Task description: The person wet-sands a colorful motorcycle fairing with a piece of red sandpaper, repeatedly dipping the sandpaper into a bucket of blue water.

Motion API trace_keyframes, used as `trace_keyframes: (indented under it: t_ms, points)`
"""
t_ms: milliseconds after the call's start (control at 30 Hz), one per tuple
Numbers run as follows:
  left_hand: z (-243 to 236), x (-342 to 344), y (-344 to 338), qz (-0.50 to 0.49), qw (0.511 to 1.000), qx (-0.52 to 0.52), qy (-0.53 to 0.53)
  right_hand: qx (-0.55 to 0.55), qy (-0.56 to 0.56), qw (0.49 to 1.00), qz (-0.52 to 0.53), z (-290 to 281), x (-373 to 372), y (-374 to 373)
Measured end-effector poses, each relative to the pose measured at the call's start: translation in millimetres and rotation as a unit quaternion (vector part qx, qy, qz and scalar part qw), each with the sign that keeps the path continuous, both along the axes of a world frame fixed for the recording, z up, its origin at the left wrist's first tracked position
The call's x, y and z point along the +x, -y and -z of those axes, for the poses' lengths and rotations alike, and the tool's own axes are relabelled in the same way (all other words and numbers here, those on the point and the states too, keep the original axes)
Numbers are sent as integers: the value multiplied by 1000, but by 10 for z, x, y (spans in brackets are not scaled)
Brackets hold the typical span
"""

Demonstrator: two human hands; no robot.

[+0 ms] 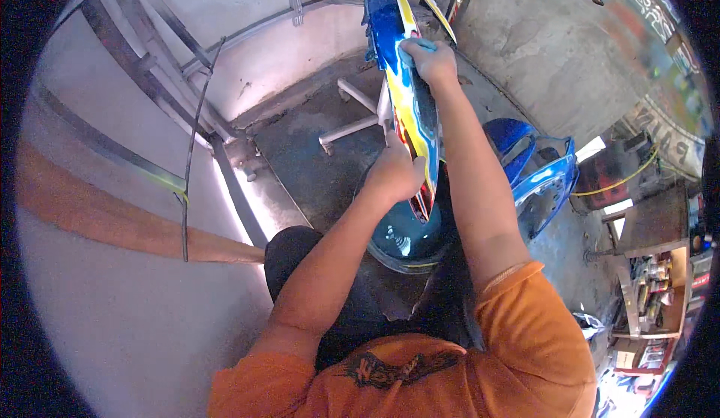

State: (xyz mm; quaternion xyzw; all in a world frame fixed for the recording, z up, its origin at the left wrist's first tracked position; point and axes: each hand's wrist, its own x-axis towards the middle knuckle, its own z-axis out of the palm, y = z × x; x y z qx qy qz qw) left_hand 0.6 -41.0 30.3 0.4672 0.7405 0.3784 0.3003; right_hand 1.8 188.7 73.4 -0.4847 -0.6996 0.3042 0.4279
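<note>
A long painted plastic panel (409, 107), blue, yellow, white and red, slants upright in front of me, its lower tip over a round tub (394, 245) of dark water between my legs. My left hand (390, 174) grips the panel near that lower end, fingers closed round it. Higher up, my right hand (431, 62) is closed against the panel's face, with something blue at its fingertips, too small to name. A white stand with legs (349, 129) is partly hidden behind the panel.
Blue painted body panels (551, 185) lie right of the tub. Farther right stand a red machine (600, 178) with a yellow hose (622, 182) and a wooden shelf (630, 298) of small items. Metal bars (154, 80) lean along the left wall. The concrete floor (292, 163) surrounds the tub.
</note>
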Motion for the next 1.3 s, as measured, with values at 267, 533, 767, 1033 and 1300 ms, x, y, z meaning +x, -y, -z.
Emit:
trace_keyframes:
  t_ms: [267, 533, 767, 1033, 1300]
  points:
    - [188, -66, 5, -8, 999, 38, -16, -49, -21, 997, -49, 397, 802, 1160]
    - [180, -64, 65, -24, 999, 22, -22, 27, -6, 999, 21, 71, 284, 895]
    - [165, -78, -10, 9, 998, 59, 3, -10, 25, 1000, 17, -268, -105, 247]
    - [71, -34, 61, 9, 1000, 10, 23, -52, -2, 998, -40, 463, 784, 1125]
    - [114, -47, 40, -13, 1000, 23, -5, 19, 20, 1000, -10, -68, 207, 727]
